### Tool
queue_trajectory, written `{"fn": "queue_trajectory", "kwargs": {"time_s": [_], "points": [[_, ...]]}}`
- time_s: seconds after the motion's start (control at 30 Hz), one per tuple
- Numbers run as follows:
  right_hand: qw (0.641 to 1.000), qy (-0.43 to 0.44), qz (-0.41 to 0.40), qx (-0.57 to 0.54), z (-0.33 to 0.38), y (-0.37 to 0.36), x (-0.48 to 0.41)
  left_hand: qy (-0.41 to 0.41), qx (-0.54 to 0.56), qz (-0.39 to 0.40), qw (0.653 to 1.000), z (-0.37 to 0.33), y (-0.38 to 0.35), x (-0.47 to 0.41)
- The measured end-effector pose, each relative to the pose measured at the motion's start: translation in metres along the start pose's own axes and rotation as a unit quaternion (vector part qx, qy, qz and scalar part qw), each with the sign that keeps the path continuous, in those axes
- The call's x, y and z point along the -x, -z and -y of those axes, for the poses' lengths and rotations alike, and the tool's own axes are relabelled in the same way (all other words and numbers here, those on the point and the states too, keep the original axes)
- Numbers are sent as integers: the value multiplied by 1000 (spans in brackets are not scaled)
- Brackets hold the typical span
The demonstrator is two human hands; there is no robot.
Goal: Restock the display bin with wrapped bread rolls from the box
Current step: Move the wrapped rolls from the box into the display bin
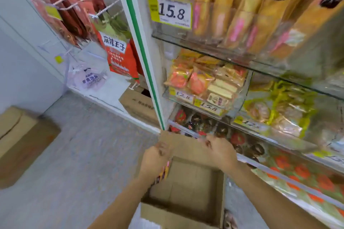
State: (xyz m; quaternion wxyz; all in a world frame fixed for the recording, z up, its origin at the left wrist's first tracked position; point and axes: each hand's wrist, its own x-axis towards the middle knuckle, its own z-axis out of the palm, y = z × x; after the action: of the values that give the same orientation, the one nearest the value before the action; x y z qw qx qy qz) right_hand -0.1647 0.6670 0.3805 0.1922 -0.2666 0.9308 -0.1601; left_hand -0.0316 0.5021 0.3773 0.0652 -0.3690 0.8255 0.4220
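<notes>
A person at a snack shelf has their left hand and right hand clamped, fingers curled, on the far flap of a cardboard box, seemingly lifting it toward the low display bin just beyond. A few wrapped rolls lie against its left wall.

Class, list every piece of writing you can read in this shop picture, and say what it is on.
"15.8": top bin's price tag.
"麻辣王子": red hanging packet.
"12.8": left middle-bin tag.
"15.8": tag beside it.
Too blurred to read: print on the clear bag and on the floor carton.
</notes>
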Motion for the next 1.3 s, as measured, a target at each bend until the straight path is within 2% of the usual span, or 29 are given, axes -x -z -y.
{"fn": "queue_trajectory", "kwargs": {"time_s": [0.13, 0.27, 0.4, 0.47, 0.63, 0.77, 0.87, 0.93, 1.03, 1.1, 1.3], "points": [[997, -10, 80, -19, -13, -95, -34, 68, 24, 10, 997, 89, -32, -21], [986, -44, 158, -15, -33, -198, -68, 151, -24, 9, 988, 180, -73, -53], [976, -66, 204, -34, -53, -290, -104, 189, -9, 18, 982, 255, -124, -94], [972, -65, 224, -19, -60, -330, -123, 195, -37, 29, 980, 288, -149, -118], [945, -158, 245, -149, -90, -436, -169, 166, -103, 59, 979, 351, -204, -179], [905, -201, 253, -275, -103, -500, -197, 91, -139, 103, 981, 381, -248, -228], [875, -214, 281, -330, -108, -533, -215, 3, -180, 123, 976, 397, -272, -261], [852, -222, 293, -372, -110, -551, -220, -38, -262, 133, 955, 407, -283, -276], [829, -246, 293, -408, -111, -573, -223, -41, -396, 147, 906, 409, -294, -289], [819, -258, 264, -439, -110, -585, -225, -40, -457, 145, 877, 407, -302, -294], [831, -266, 160, -461, -127, -597, -214, -74, -575, 197, 790, 418, -310, -298]]}}
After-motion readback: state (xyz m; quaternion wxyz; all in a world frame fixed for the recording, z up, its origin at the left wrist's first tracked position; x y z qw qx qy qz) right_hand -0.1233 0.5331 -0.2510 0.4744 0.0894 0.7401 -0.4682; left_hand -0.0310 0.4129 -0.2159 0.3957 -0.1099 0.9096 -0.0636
